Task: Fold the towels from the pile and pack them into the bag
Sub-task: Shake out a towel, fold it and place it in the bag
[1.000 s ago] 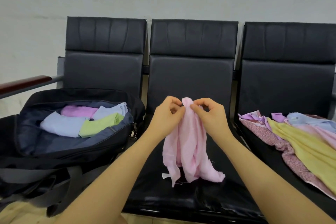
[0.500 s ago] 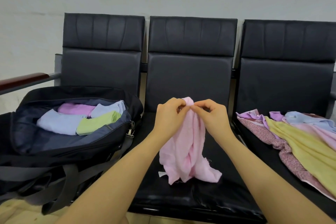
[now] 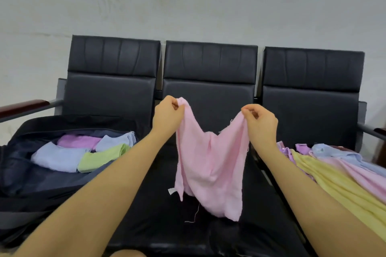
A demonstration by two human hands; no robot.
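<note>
Black bench [image 3: 158,221] before a grey wall — left hand [image 3: 168,116] and right hand [image 3: 260,122] each pinched a corner of the pink towel [image 3: 211,165].

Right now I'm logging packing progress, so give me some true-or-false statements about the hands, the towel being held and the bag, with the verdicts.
1. Both hands pinch the pink towel by its top edge, left hand and right hand apart. True.
2. The pink towel is already folded into a neat square. False: it hangs loose and sags between the hands.
3. The bag lies open with folded towels inside. True.
4. The bag holds no green towel. False: a green towel lies in it.
5. The unfolded pile lies on the left seat. False: it lies on the right seat.
</note>
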